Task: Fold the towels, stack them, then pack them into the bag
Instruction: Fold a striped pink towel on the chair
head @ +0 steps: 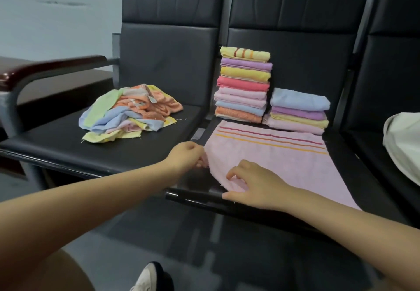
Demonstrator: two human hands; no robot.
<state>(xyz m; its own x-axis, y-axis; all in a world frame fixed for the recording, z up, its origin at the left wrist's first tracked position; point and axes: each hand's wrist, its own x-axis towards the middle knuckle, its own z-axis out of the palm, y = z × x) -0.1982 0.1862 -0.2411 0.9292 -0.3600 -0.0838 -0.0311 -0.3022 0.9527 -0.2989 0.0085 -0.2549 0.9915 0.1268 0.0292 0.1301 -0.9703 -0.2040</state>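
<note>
Bare forearms [109,202], white shoe [146,277]

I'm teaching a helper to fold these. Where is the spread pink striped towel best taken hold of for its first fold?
Judging by its pose, take the pink striped towel along its left short edge, coming from the left. That edge lies free, and the left hand and right hand already have a grip there.

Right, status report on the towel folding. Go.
Left hand pinches pink towel edge; right hand grips near corner. Towel flat on seat, unfolded. Two folded stacks behind, loose pile left. Nothing in the way.
</note>
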